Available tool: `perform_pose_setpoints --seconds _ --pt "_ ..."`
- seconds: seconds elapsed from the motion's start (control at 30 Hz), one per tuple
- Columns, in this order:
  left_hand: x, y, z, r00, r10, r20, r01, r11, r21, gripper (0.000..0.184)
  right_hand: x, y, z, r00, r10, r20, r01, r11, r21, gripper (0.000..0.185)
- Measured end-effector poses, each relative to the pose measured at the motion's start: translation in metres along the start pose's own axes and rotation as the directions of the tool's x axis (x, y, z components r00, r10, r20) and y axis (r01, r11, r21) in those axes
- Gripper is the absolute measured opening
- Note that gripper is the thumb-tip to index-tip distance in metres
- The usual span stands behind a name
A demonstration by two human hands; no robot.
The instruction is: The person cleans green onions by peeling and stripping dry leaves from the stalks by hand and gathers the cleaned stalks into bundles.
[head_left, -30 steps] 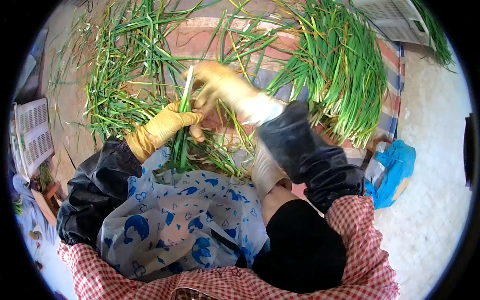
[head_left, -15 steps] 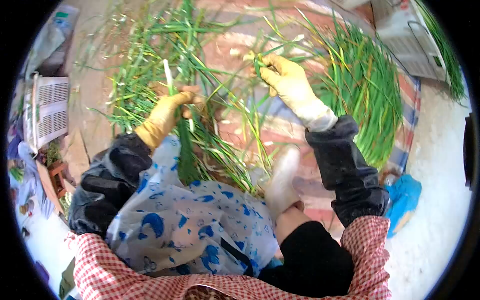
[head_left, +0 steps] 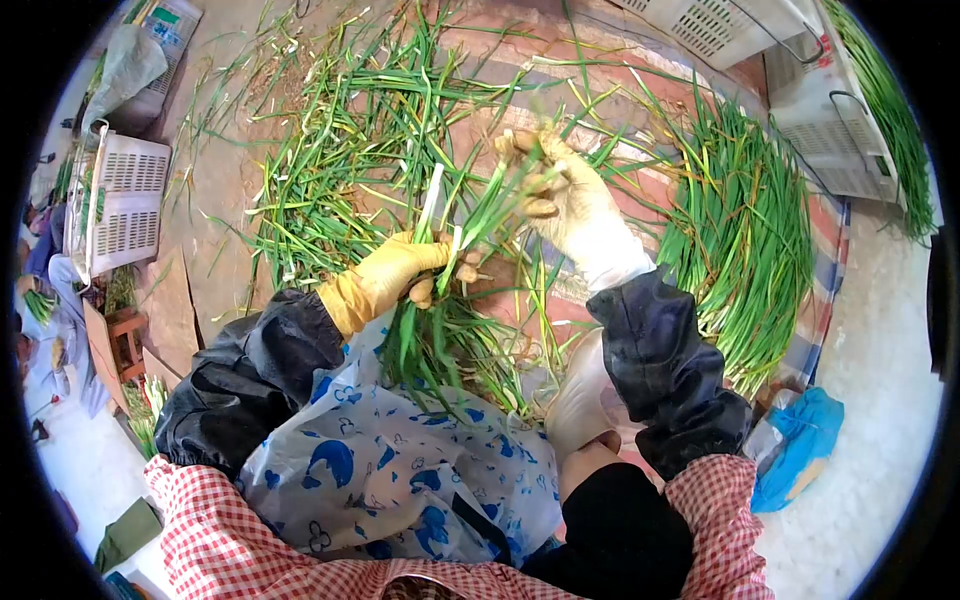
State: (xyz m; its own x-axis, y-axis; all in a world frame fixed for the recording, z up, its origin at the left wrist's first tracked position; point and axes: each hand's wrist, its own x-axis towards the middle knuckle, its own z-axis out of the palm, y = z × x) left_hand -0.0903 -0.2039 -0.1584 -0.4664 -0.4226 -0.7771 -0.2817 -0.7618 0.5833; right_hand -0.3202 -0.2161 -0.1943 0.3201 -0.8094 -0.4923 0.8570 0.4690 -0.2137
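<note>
My left hand [head_left: 395,275], in a yellow glove, is closed around a few green onions [head_left: 432,205]. Their white stems point up and the green leaves hang below the fist. To its right is my right hand [head_left: 580,210], in a pale yellow glove, with its fingers partly curled. Blurred green leaves cross in front of those fingers, so whether they grip any cannot be made out. Loose green onions and leaves [head_left: 325,200] lie scattered on the floor beyond my left hand. A thick, combed bundle of green onions [head_left: 745,230] lies to the right.
White plastic crates [head_left: 835,140] stand at the upper right, one with greens along it. Another white crate [head_left: 128,205] is at the left. A blue bag [head_left: 800,450] lies at the lower right. A blue-patterned plastic sheet [head_left: 390,460] covers my lap, beside my white boot [head_left: 580,395].
My left hand has moved right and slightly down in view with the green onions. My right hand has tipped upward and its fingers have loosened, with leaves blurring near them. The whole view has shifted a little.
</note>
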Motion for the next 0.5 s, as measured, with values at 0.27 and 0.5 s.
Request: perform_pose_setpoints --seconds 0.27,0.5 --pt "0.004 -0.045 -0.026 0.935 -0.117 -0.335 0.114 0.993 -0.028 0.025 0.015 -0.081 -0.09 0.87 -0.387 -0.306 0.136 0.784 -0.605 0.032" --pt "0.012 -0.04 -0.012 0.934 -0.089 -0.346 0.115 0.992 0.055 0.028 -0.004 -0.006 -0.061 0.916 -0.398 -0.059 -0.028 0.084 -0.996 0.066"
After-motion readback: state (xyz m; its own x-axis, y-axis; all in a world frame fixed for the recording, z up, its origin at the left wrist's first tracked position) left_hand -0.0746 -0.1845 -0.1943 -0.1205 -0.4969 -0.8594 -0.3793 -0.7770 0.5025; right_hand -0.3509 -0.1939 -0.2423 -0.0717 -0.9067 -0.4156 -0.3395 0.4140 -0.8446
